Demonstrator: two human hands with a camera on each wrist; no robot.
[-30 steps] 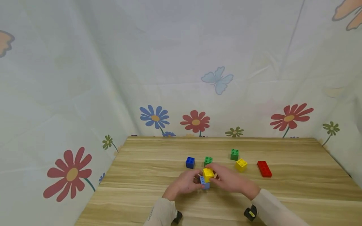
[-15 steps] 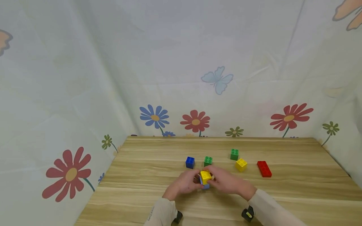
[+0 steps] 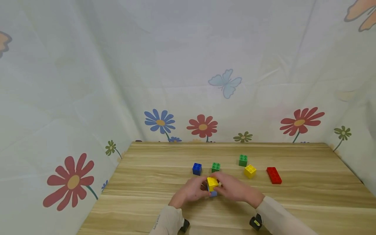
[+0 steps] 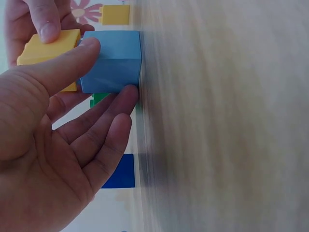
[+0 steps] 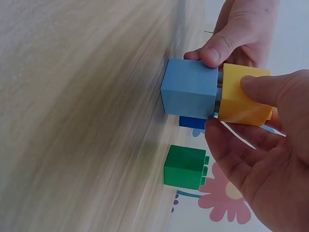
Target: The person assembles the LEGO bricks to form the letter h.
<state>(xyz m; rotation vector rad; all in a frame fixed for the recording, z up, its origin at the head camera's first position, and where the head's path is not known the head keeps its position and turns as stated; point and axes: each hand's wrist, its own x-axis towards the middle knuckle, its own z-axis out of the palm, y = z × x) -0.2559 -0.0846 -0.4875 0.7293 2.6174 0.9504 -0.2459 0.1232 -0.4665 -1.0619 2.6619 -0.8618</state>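
Near the middle of the wooden table, a light blue toy building brick (image 3: pixel 213 194) stands on the tabletop. My left hand (image 3: pixel 192 190) pinches it, the thumb on its near side in the left wrist view. Right above it is a yellow brick (image 3: pixel 212 183), pinched between the thumb and fingers of my right hand (image 3: pixel 235 188). In the right wrist view, studs of the light blue brick (image 5: pixel 190 88) show in a narrow gap beneath the yellow brick (image 5: pixel 245 94). From the head view, the yellow brick hides most of the light blue one.
Behind the hands stand a dark blue brick (image 3: pixel 197 169) and a green brick (image 3: pixel 215 167). Farther right are another green brick (image 3: pixel 243 160), a second yellow brick (image 3: pixel 250 171) and a long red brick (image 3: pixel 274 175). A flowered cloth (image 3: pixel 176 81) hangs beyond the table's (image 3: pixel 141 182) back edge.
My right hand has brought the yellow brick slightly left and down, over the light blue brick's studs. The left hand keeps its hold in the same place.
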